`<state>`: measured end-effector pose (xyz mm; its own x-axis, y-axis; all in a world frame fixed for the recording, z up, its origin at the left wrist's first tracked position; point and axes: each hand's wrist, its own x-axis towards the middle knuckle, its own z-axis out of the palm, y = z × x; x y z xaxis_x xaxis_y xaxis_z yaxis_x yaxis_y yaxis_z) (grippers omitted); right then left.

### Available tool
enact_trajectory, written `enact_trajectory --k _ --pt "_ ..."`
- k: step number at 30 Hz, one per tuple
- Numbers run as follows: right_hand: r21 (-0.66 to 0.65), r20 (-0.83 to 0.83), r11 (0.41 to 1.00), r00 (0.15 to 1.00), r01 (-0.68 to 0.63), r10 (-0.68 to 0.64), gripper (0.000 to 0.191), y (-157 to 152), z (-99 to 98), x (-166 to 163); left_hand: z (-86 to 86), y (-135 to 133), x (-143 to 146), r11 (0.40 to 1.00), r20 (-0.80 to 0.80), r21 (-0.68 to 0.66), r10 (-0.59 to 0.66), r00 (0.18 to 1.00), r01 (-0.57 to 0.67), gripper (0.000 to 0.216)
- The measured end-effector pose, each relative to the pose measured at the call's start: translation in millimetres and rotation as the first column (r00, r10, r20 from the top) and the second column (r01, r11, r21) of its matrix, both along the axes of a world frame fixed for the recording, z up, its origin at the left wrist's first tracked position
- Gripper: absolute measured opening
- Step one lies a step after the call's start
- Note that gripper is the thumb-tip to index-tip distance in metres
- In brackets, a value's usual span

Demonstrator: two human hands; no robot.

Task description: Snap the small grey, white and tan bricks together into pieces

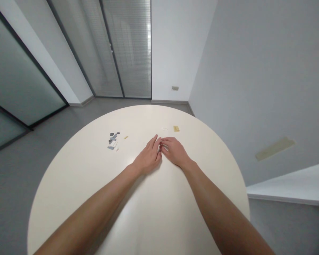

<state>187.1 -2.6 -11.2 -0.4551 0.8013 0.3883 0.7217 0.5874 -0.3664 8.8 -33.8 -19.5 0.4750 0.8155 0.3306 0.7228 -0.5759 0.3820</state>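
Observation:
My left hand [149,156] and my right hand [174,150] meet fingertip to fingertip over the middle of the round table. The fingers of both are bent inward and pinched together; whatever lies between them is too small and too covered to make out. Just beyond the fingertips lies a small whitish piece [164,129]. A yellow square piece [176,128] rests a little farther to the right. Off to the left is a loose pile of small grey and dark pieces [113,139], with a small yellow piece [126,137] beside it.
The round cream table [77,191] has a curved edge on all sides. A grey wall [268,71] stands to the right, and glass partitions [127,46] rise at the back. A white ledge [289,184] juts in at the lower right.

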Motion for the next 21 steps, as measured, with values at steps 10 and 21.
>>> enact_trajectory --k 10,21 --pt "-0.067 -0.047 0.998 0.999 0.018 -0.021 0.013 0 5.1 -3 -3.1 3 -9 1.000 0.244 -0.009 -0.012 0.970 0.015 0.066" --pt "-0.076 -0.165 0.996 0.984 0.050 -0.062 0.013 -1 10.0 -5 10.1 16 -21 0.951 0.306 -0.253 0.254 0.918 -0.179 0.016"
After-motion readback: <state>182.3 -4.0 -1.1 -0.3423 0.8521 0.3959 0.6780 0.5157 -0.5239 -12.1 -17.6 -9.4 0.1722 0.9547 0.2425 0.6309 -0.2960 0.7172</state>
